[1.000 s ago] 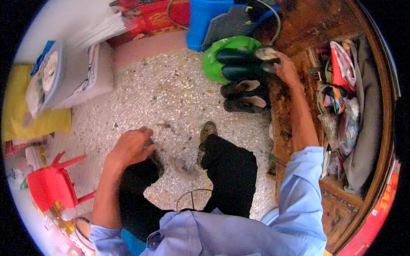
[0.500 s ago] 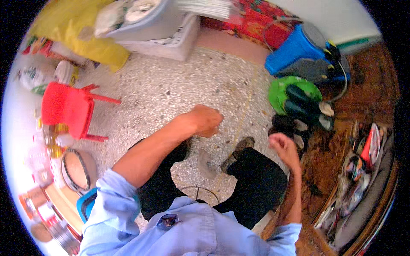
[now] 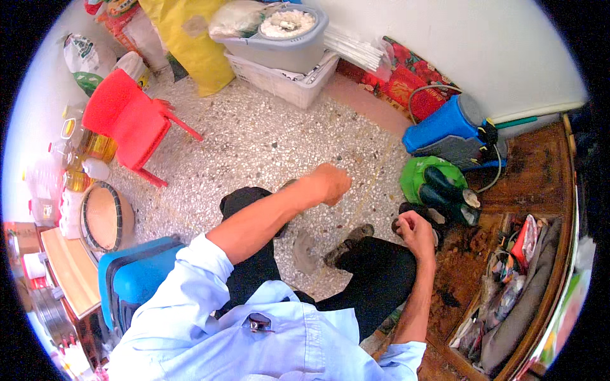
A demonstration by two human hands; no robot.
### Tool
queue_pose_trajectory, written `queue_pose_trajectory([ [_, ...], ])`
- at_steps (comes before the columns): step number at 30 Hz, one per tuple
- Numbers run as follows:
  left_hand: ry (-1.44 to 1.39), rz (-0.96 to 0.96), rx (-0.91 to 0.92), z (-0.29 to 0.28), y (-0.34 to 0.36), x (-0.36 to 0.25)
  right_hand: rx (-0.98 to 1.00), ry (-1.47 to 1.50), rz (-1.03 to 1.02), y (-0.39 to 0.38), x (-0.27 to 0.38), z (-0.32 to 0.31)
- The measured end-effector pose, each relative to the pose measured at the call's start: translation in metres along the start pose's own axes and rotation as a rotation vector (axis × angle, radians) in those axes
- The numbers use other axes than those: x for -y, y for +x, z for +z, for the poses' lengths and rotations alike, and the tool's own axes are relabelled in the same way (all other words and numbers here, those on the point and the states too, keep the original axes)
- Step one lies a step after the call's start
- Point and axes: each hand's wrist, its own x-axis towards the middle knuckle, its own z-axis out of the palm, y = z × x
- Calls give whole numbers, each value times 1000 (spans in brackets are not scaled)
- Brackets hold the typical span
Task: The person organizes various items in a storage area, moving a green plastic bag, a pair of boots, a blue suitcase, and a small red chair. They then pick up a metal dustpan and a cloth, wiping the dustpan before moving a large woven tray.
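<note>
Right hand [image 3: 417, 233] is now drawn back from the dark boots [image 3: 445, 202], seen at far right by the green bag [image 3: 413, 178], so contact seems ended; its fingers are curled, any pinch can't be told, left hand [image 3: 329, 184] is bunched, fingers together.

A pale speckled stone-chip floor [image 3: 254, 146] carries a red chair [image 3: 130, 120], and close to the left of that chair stand clear bottles of yellow liquid [image 3: 100, 147]. Beyond the chair and to its right are a yellow sack [image 3: 190, 51] and a whitish plastic bin [image 3: 279, 79], while a blue hard-shell suitcase [image 3: 143, 273] stands on the chair's near side. Well apart to the chair's right, the floor bears a blue tank with a hose [image 3: 438, 127], a green bag [image 3: 413, 181] with dark green boots [image 3: 438, 181] lying across it, and dark shoes [image 3: 412, 207] just beside the boots.
</note>
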Motion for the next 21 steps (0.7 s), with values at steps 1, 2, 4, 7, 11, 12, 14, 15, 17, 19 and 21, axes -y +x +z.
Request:
queue_pose_trajectory([
  [1,-19,31,1,5,-3,-9,-23,-49,18,-2,-8,-5],
  [2,-34,46,13,9,-16,-16,-3,-70,26,-4,-5,-2],
  [4,-53,56,-87,23,-44,-34,29,-120,47,-7,-1,-2],
  [7,-95,58,-193,48,-81,-59,39,-182,-4,-7,-19,-2],
  [11,-140,47,-248,65,-145,-78,94,-237,-140,3,-24,10],
  [12,-156,69,-304,68,-162,-84,79,-314,-121,1,-18,4],
  [14,-235,62,-428,78,-181,-99,73,-289,-137,3,-36,-2],
  [15,-250,75,-479,74,-190,-106,89,-260,-94,3,-39,-8],
  [17,-298,57,-599,75,-213,-119,130,-221,-45,-2,-23,-3],
  [19,-319,47,-670,82,-230,-125,139,-214,-29,-7,-4,0],
  [21,-351,36,-704,86,-246,-130,149,-248,-41,-2,-5,3],
])
